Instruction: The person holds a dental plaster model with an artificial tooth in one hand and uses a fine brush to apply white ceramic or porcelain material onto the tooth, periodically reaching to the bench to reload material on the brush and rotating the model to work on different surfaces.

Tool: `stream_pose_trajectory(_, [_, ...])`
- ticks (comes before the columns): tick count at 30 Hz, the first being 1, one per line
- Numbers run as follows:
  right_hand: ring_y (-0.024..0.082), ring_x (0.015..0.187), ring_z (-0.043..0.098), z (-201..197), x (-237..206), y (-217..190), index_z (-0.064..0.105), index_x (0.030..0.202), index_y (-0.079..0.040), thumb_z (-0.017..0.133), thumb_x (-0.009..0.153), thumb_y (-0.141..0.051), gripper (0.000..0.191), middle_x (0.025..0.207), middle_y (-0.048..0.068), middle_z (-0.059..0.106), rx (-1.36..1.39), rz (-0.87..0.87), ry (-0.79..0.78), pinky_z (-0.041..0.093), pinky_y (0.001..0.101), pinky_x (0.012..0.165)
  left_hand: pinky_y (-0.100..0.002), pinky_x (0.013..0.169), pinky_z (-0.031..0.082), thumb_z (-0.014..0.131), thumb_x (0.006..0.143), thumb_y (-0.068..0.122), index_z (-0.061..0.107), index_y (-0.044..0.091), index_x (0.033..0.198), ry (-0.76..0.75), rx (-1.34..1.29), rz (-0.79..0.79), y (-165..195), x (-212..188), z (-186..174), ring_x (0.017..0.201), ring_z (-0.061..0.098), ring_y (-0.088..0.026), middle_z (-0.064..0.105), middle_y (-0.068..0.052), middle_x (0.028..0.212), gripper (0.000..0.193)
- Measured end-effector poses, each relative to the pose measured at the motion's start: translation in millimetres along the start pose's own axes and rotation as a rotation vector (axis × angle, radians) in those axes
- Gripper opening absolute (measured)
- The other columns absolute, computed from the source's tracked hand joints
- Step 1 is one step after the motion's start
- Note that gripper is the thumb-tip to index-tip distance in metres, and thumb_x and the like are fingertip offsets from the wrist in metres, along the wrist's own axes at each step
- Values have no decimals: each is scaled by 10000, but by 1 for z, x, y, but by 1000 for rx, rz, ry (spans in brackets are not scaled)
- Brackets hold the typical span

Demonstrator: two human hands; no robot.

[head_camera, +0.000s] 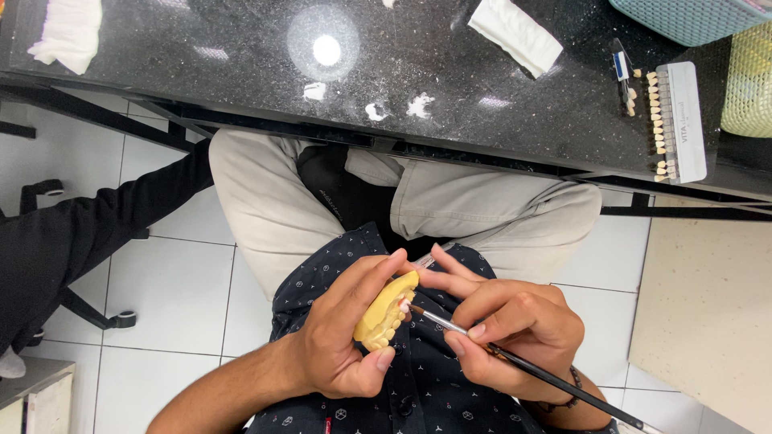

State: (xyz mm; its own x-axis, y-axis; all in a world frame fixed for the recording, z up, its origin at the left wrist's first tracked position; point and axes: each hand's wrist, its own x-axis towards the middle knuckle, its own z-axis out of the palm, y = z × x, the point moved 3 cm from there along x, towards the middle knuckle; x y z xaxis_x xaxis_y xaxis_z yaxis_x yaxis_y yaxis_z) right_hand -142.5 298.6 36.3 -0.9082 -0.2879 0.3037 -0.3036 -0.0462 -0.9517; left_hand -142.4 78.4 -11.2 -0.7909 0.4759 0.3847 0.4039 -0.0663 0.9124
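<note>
1. The left hand (346, 337), low and just left of centre in the frame, is closed around a yellow stone dental cast shaped like a jaw arch with a row of teeth (386, 312); the thumb lies under it and the fingers curl over its top.
2. The right hand (515, 329), low and right of centre, pinches a thin long-handled brush with a dark handle and metal ferrule (531, 368) in a pen grip between thumb and fingers.
3. The brush's long axis runs from the lower right corner of the frame up and leftward; its tip (406, 306) meets the tooth row at the right-hand edge of the cast.
4. The cast's own long axis tilts from lower left to upper right, so the brush crosses it at an angle and does not lie along it.
5. The two hands are close together, fingertips nearly touching above the cast; the cast lies directly left of the right hand, over the dark patterned shirt (434, 394).
6. Further up the frame, well apart from both hands, a black speckled stone countertop (241, 56) carries a white strip holder of sample teeth (675, 120), a white ridged block (515, 34) and small white crumbs (418, 104).
</note>
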Motion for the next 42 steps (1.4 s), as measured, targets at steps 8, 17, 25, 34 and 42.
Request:
stream_pose_trajectory(8, [420,1096,774,1,2,-2,573,867,-54,764,831,73,233,816,113,706,-49,-4,0,476,669,1203,-356,1045,588,635,898,178,321,-136,1567,4,32,44,2,1,1,1256,665,-327,537,-293,1454,802])
stream_pose_trajectory(17, [430,1108,770,1,2,0,581,857,-48,767,835,68,220,817,114,712,-33,5,-6,473,668,1210,-365,1057,586,630,880,162,324,-136,1565,6,42,53,2,1,2,1265,665,-335,538,-297,1450,807])
stream_pose_trajectory(25, [446,1115,764,0,1,0,577,858,-48,766,833,63,221,817,113,703,-22,-1,-15,456,679,1217,-358,1046,587,634,877,151,314,-135,1568,-5,34,57,1,1,3,1271,664,-333,531,-300,1452,814])
stream_pose_trajectory(34, [449,1100,766,0,-1,0,569,869,-43,769,831,66,230,816,121,697,-22,-3,-5,451,685,1219,-358,1049,584,632,879,152,317,-129,1573,-5,45,62,0,0,3,1274,662,-339,530,-289,1457,812])
stream_pose_trajectory(42, [440,1097,770,1,-2,0,573,862,-53,766,817,76,236,808,114,702,-68,-17,-17,467,677,1207,-348,1034,596,632,875,151,315,-122,1577,2,34,64,0,-1,4,1268,668,-325,527,-290,1458,817])
